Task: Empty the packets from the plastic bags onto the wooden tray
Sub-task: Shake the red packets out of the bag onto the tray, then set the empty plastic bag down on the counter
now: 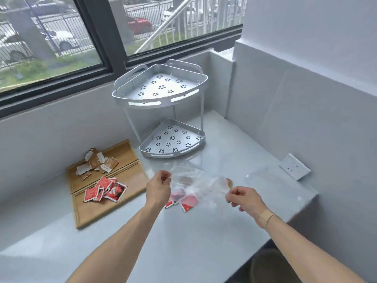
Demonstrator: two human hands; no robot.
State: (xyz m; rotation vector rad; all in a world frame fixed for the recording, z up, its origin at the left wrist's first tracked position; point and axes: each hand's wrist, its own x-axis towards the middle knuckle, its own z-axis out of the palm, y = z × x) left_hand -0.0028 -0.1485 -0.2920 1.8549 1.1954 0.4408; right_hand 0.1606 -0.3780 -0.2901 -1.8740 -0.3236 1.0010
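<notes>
1. Hanging above the tabletop (pixel 204 242): clear plastic bag (pixel 199 185), blurred, red packets (pixel 188 202) at its bottom.
2. Left hand (pixel 158 189) pinches its 9 o'clock edge; right hand (pixel 243 198) pinches the 3 o'clock edge.
3. Wooden tray (pixel 85 213), 9 o'clock of bag: red and brown packets.

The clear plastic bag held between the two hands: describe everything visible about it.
The plastic bag is thin, transparent and crinkled, blurred in places. It is held up over the grey counter, to the right of the wooden tray. The left hand pinches its left edge and the right hand pinches its right edge. Several red packets show at its lower part; whether they are still inside or already on the counter cannot be told.
</notes>
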